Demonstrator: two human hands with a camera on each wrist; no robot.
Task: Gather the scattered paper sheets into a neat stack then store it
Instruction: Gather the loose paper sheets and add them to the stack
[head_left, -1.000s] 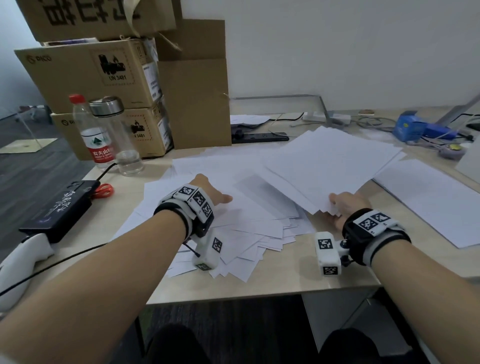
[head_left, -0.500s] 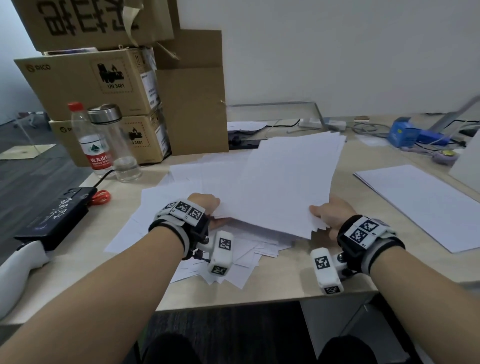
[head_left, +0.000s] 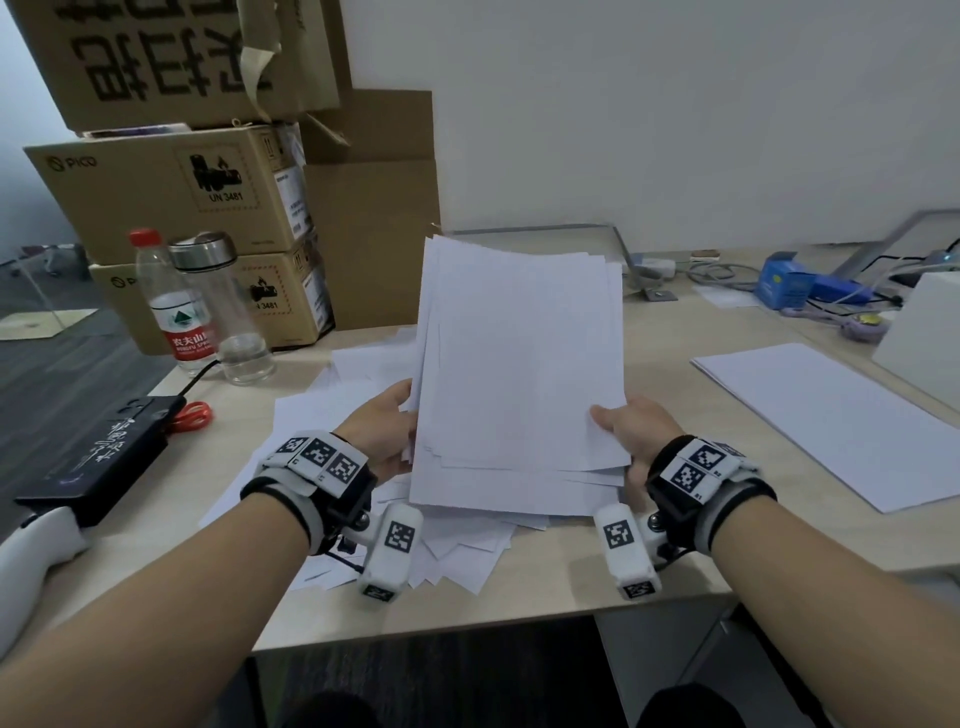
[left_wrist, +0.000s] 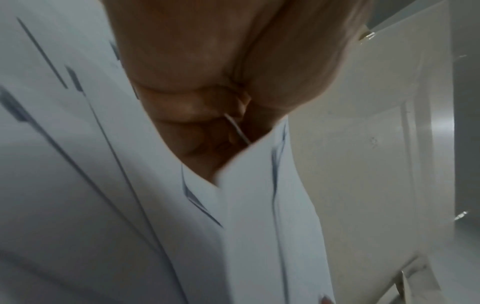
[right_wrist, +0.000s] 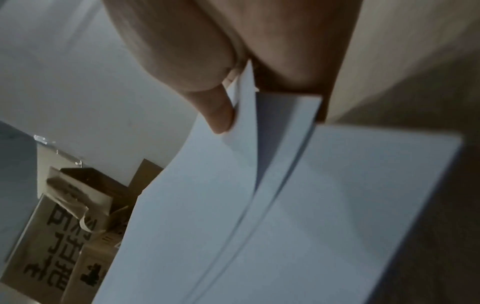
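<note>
Bundle of paper sheets (head_left: 522, 364) lifted off the desk (head_left: 597, 582), tilted up toward the wall, edges not yet even. Left hand (head_left: 382, 439) gripping the left long edge, thumb on the near face; right hand (head_left: 634, 434) gripping the right lower edge, thumb (right_wrist: 218, 115) pressed on the top sheet, other fingers behind. Hands apart, one on each side of the bundle, both clamped on it. More loose sheets (head_left: 322, 415) spread on the desk under and left of the bundle, overlapping without order. Separate flat pile of paper (head_left: 831, 415) at the right on the desk, well apart. Water bottle (head_left: 179, 306) and glass flask (head_left: 223, 306) beside cardboard boxes (head_left: 171, 192) at the far left.
</note>
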